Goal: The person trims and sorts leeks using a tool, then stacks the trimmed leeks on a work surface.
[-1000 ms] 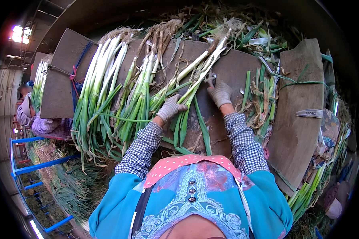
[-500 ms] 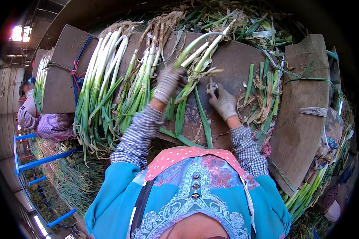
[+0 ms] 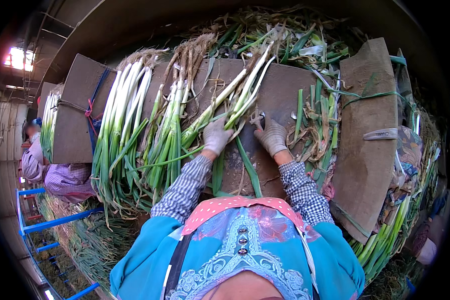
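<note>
My left hand [image 3: 217,136], in a pale work glove, is closed at the lower end of a green onion [image 3: 245,100], whose roots point away from me. Another stalk lies slanting close beside it. My gloved right hand [image 3: 272,137] is a little to the right, its thumb and fingers closed round a small greyish thing [image 3: 257,120] that I cannot make out. To the left, an untrimmed bunch of green onions [image 3: 177,107] with brown roots lies on the dark board [image 3: 285,82]. Beyond it is a cleaner bunch with white stems [image 3: 127,100].
Torn leaves and dry peelings [image 3: 325,112] lie right of my hands, with more trimmings [image 3: 305,42] heaped at the far edge. An upright board [image 3: 367,150] stands at the right, another board [image 3: 75,110] at the left. A co-worker [image 3: 60,170] sits far left, near blue metal rails [image 3: 60,220].
My left hand has come down toward me and sits lower on the stalks. The onion stalks have shifted left and now lie lower on the board. My right hand has barely moved.
</note>
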The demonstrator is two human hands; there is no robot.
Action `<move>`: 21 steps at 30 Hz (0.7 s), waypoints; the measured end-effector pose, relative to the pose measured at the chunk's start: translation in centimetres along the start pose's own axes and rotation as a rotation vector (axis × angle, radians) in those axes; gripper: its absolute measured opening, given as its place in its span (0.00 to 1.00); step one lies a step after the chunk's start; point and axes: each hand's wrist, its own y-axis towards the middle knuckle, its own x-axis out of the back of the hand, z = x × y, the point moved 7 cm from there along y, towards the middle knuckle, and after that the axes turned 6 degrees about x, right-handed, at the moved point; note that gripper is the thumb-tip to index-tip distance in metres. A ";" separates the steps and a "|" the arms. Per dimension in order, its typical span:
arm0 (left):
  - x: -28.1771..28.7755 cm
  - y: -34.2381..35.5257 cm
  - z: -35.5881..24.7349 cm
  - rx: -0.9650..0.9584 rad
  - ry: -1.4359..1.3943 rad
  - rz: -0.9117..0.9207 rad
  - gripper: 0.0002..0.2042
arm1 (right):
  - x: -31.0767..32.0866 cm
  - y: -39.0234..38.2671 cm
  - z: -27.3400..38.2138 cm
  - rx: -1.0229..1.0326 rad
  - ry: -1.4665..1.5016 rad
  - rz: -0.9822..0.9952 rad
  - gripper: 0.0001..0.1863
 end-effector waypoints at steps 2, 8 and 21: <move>-0.8 -2.3 3.6 -0.021 -0.049 -0.079 0.24 | 0.3 0.5 0.7 0.019 -0.017 0.039 0.39; 1.0 -6.1 4.5 0.001 0.054 -0.025 0.20 | -1.2 0.5 2.0 -0.058 -0.032 -0.013 0.38; 2.6 -5.8 7.9 0.107 -0.596 0.328 0.35 | 1.5 4.5 -5.9 -0.146 -0.033 -0.123 0.42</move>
